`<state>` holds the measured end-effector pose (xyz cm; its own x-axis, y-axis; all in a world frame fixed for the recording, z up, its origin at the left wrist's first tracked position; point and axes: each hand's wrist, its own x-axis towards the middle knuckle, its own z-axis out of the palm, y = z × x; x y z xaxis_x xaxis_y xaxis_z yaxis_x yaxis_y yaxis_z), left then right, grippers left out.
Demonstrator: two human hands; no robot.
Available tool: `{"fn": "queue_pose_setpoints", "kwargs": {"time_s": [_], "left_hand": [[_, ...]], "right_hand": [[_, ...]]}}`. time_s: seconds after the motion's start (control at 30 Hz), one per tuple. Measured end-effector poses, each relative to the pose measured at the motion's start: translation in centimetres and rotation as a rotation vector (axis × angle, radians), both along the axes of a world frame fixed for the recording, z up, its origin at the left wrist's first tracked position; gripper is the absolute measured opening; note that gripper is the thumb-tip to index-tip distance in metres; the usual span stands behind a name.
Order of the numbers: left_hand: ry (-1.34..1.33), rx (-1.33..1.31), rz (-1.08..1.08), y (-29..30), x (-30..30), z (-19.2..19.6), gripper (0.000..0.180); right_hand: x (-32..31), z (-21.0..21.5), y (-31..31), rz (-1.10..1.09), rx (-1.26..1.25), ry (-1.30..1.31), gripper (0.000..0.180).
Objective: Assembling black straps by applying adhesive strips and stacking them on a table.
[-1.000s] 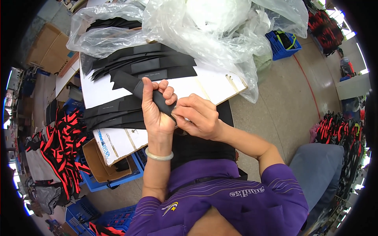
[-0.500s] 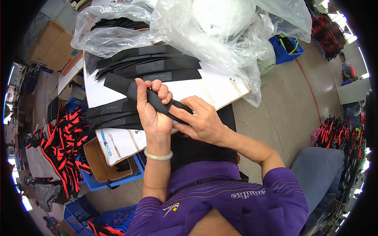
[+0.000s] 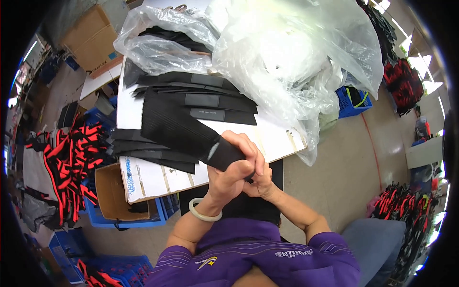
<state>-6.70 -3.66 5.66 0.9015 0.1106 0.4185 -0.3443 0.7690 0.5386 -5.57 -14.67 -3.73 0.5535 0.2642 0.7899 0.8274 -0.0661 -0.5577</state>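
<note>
A wide black ribbed fabric band [image 3: 179,125] slants up to the left from my hands, above the white board table [image 3: 158,179]. My left hand [image 3: 234,168], with a pale bangle on its wrist, grips the band's lower end. My right hand [image 3: 262,182] presses against the left from the right and holds the same end. Under the band lie two heaps of black strips: one far [image 3: 205,95], one at the left [image 3: 143,150].
Large clear plastic bags [image 3: 287,62] with more black pieces cover the far side of the table. An open cardboard box [image 3: 112,193] and blue crates [image 3: 351,100] stand on the floor. Red-and-black goods [image 3: 67,158] pile up at the left and right.
The black band was folded small in my hands; now it hangs out long and wide to the upper left. Both hands have closed together on its lower end.
</note>
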Motion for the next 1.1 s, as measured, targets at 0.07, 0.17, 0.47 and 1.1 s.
{"fn": "queue_pose_setpoints", "kwargs": {"time_s": [0.07,0.17,0.47,1.1], "left_hand": [[0.038,0.117,-0.102,0.4,-0.6,0.2,0.013],[0.106,0.237,-0.040,0.1,-0.8,1.0,0.026],[0.127,0.085,0.006,0.0,0.7,-0.9,0.042],[0.321,0.251,0.109,2.6,2.9,-4.1,0.049]], "right_hand": [[0.0,0.3,-0.3,0.083,0.067,-0.031,0.029],[0.0,0.6,-0.1,0.098,0.075,-0.006,0.028],[-0.2,-0.4,-1.5,-0.008,-0.101,-0.029,0.036],[-0.1,4.7,-2.2,0.170,0.426,1.028,0.035]]}}
